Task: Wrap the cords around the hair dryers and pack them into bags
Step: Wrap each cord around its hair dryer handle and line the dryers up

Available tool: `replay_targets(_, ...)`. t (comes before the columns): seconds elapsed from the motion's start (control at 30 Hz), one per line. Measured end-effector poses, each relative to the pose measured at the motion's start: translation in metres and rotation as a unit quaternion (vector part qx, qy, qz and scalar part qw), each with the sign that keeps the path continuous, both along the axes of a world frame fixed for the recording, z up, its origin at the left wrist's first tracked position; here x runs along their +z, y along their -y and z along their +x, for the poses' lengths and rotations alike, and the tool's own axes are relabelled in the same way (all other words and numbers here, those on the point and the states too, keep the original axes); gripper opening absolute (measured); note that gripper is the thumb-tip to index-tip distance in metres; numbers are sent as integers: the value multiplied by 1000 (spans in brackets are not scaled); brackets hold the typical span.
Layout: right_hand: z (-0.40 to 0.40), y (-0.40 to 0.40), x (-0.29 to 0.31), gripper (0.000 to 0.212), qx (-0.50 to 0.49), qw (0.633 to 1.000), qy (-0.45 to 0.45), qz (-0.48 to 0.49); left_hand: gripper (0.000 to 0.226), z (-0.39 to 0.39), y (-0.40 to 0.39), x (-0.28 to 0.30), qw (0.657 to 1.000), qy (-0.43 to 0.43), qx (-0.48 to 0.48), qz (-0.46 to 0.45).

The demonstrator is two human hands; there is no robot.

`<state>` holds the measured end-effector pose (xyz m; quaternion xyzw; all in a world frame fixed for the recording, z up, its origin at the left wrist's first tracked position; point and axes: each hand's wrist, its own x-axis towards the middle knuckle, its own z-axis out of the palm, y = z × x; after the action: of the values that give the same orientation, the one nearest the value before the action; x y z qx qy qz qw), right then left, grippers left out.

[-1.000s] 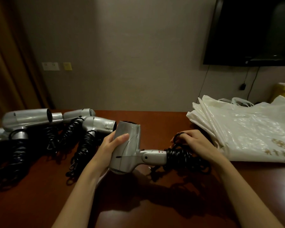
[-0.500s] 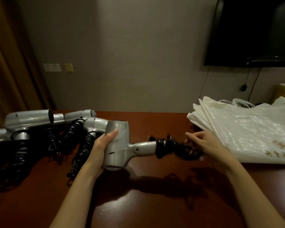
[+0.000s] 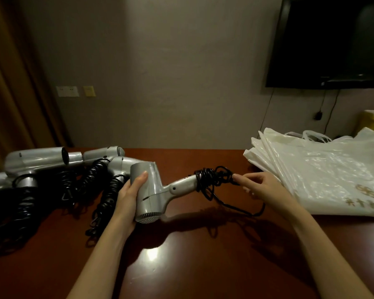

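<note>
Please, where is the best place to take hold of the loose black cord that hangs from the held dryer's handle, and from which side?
Probably at the slack loop below the wound cord, coming from the right, where the right hand already pinches the cord. The left hand holds the dryer by its barrel.

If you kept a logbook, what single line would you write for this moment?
step: wrapping cord round dryer handle | left hand: holds hair dryer | right hand: pinches cord | bags: unused
</note>
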<state>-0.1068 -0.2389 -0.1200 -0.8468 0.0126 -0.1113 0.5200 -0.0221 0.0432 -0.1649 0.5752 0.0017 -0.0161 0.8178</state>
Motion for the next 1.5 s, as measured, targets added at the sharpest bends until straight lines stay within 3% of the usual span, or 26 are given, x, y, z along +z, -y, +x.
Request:
replay_targets(0.13,4,0,-2,32,-86,973,80,-201,31,0,6,-1,999,-12,-5,45)
replay_targets(0.23,2,-5,2,32,-139,941,125,-282,28,-1,7,2,996,-3,8,86)
replay_targets(0.33,1,-23,-1,25,-64,945,115,-300,39,-2,10,2,985,57,12,161)
replay_targets(0.4,4,-38,-6,23,-11,951,98,-291,59,-3,12,1,968,93,10,232)
replay_targets(0.47,8,-46,-11,23,6,948,97,-302,64,-4,15,3,944,123,-3,305)
replay_targets(0.57,11,-48,-17,25,48,948,73,-308,71,-1,22,13,875,191,-20,445)
replay_targets(0.7,11,-48,-21,20,73,955,62,-280,81,8,39,33,669,357,-51,650)
replay_targets(0.73,11,-48,-20,17,80,958,59,-270,77,7,47,36,650,386,-91,648)
replay_targets(0.77,11,-48,-20,16,89,961,56,-257,67,6,56,37,651,404,-145,625)
replay_targets(0.8,11,-49,-19,19,96,964,54,-241,57,3,64,36,680,398,-208,580)
replay_targets(0.87,11,-48,-17,24,101,975,46,-194,47,1,72,37,769,341,-279,464)
replay_targets(0.9,11,-48,-16,23,98,982,40,-154,44,4,73,40,793,314,-291,433)
replay_targets(1.0,10,-45,-9,22,84,996,18,-15,21,13,72,43,776,308,-298,462)
replay_targets(1.07,10,-40,-3,25,70,997,10,44,12,16,73,44,795,303,-283,443)
replay_targets(1.23,5,-15,9,15,65,995,-39,-64,12,23,69,46,858,256,-247,372)
replay_targets(1.33,5,-10,10,5,60,991,-44,-116,12,23,67,48,874,224,-260,345)
replay_targets(1.43,22,-14,17,11,-4,971,53,-231,14,24,60,48,895,194,-258,308)
replay_targets(1.5,34,-25,31,15,-12,963,123,-241,16,26,53,48,910,182,-240,286)
